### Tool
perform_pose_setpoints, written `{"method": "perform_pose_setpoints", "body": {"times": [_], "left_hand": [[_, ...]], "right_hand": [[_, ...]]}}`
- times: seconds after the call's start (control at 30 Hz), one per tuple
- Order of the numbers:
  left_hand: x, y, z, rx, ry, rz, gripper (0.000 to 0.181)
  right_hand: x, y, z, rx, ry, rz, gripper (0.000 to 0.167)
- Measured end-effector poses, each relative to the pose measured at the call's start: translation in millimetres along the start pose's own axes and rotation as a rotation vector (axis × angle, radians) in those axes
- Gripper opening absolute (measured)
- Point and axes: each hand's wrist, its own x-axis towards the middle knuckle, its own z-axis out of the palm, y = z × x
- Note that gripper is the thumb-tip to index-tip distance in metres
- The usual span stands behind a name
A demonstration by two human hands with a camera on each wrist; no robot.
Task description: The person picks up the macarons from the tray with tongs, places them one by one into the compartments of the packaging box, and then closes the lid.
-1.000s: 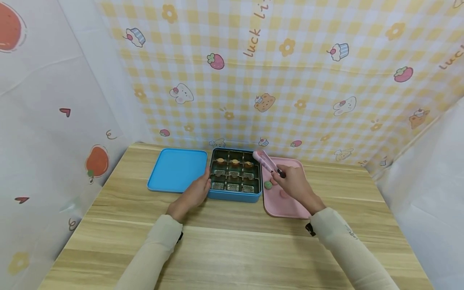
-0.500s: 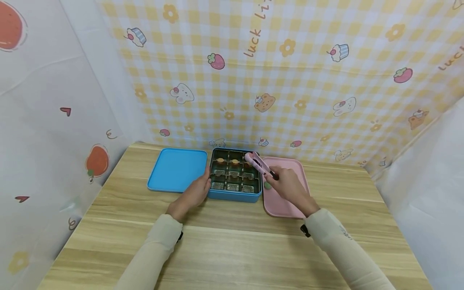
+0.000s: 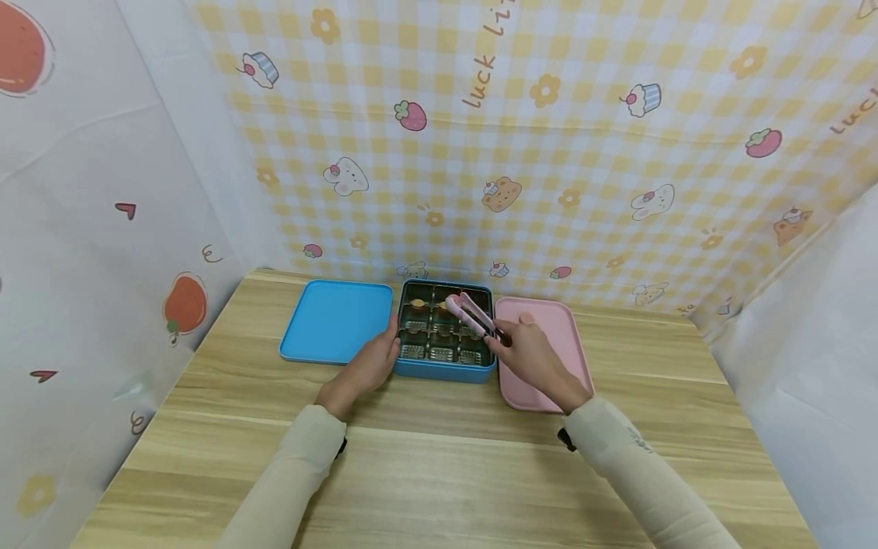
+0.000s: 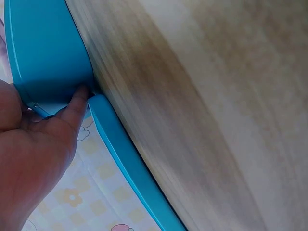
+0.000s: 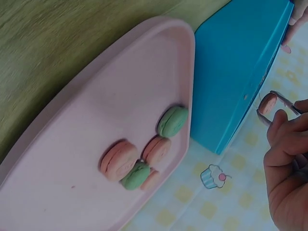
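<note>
My right hand (image 3: pixel 524 351) grips a pair of pink tongs (image 3: pixel 483 315), whose tips are over the back part of the blue box (image 3: pixel 446 371). A pink macaron (image 5: pixel 267 103) is pinched between the tong tips in the right wrist view. Dark compartments divide the inside of the box, and a small orange-yellow shape (image 3: pixel 417 303) shows toward its back left. Along the box's left wall lies my left hand (image 3: pixel 373 361); in the left wrist view its extended finger (image 4: pixel 76 103) touches that wall.
Right of the box stands a pink tray (image 3: pixel 549 381), carrying green macarons (image 5: pixel 173 121) and pink macarons (image 5: pixel 119 161). The blue lid (image 3: pixel 336 320) lies left of the box on the wooden table (image 3: pixel 439 480). A patterned cloth (image 3: pixel 439 152) hangs behind.
My right hand has moved left with the tongs, bringing their tips from the box's right edge to over its back part. My left hand has stayed at the box's left side.
</note>
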Motion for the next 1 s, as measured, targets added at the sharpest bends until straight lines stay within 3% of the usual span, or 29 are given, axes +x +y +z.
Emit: {"method": "perform_pose_setpoints", "body": {"times": [0.17,0.37,0.63,1.0], "left_hand": [[0.0,0.2,-0.8,-0.002,0.002,0.005,0.060],[0.1,-0.4,-1.2,-0.002,0.001,0.003,0.060],[0.7,-0.9,0.2,0.001,0.019,0.019,0.060],[1.0,-0.3,0.5,0.006,0.025,0.011,0.060]], "right_hand": [[1.2,-6,5,0.063,-0.055,0.013,0.020],[2.6,-18,7,0.063,-0.096,0.037,0.036],[3.4,-25,14,0.115,-0.120,0.034,0.038],[4.7,-30,25,0.059,-0.124,-0.004,0.041]]}}
